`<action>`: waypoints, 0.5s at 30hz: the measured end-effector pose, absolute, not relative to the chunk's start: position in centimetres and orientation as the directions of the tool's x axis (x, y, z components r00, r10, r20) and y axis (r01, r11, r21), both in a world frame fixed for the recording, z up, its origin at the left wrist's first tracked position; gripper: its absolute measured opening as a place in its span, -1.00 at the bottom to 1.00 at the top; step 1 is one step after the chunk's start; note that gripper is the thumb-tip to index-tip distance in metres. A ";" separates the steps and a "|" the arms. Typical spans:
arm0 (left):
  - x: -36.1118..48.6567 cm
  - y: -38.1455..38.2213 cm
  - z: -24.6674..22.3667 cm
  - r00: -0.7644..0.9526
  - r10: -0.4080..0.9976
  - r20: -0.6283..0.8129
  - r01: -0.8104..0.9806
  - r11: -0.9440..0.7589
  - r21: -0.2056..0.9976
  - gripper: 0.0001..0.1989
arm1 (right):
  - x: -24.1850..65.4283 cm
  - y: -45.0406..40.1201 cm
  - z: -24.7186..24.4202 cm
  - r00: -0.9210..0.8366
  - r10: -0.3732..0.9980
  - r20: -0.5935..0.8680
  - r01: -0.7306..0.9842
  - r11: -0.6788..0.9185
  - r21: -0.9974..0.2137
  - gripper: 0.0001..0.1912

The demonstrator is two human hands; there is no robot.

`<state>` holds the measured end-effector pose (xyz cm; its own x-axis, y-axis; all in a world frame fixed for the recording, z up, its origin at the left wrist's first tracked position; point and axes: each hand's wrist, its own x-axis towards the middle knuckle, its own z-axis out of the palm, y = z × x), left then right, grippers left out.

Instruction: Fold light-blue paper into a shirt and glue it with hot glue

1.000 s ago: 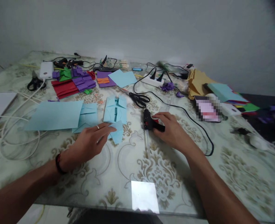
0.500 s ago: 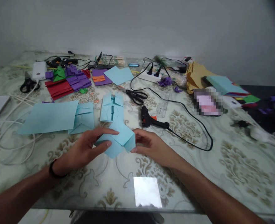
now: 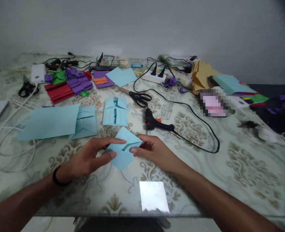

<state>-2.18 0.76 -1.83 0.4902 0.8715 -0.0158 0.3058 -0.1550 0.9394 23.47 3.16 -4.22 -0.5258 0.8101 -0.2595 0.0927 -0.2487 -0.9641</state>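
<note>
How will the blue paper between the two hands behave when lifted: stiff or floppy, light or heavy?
The blue paper is probably light, since it looks thin. It may bend easily: a flap stands partly open near the right hand. Its folds might stiffen it slightly.

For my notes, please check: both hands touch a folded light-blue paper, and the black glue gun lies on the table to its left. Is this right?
Not quite: the black glue gun lies to the right of the folded light-blue paper, as the head view shows. The rest is right.
</note>
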 end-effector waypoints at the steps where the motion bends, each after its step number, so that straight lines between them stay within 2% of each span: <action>1: -2.2 0.8 -1.8 0.494 0.869 -0.017 0.313 -0.160 0.936 -0.66 | 23.4 3.1 -4.2 -0.524 0.807 -0.272 0.097 -0.260 -0.961 -0.62; 7: -2.2 0.8 -1.7 0.522 0.853 -0.004 0.303 -0.181 0.936 -0.70 | 23.3 3.0 -4.1 -0.521 0.807 -0.277 0.139 -0.240 -0.961 -0.60; 10: -2.2 0.8 -2.2 0.509 0.861 0.010 0.254 -0.162 0.954 -0.79 | 23.2 3.0 -4.0 -0.520 0.813 -0.260 0.164 -0.203 -0.965 -0.62; 12: -2.0 0.7 -2.6 0.465 0.885 0.012 0.174 -0.104 0.979 -0.87 | 23.1 2.9 -4.1 -0.524 0.811 -0.260 0.169 -0.200 -0.965 -0.62; 15: -1.6 0.5 -3.2 0.450 0.891 -0.065 0.018 0.064 0.998 -0.75 | 22.9 2.7 -4.2 -0.522 0.814 -0.254 0.192 -0.177 -0.965 -0.63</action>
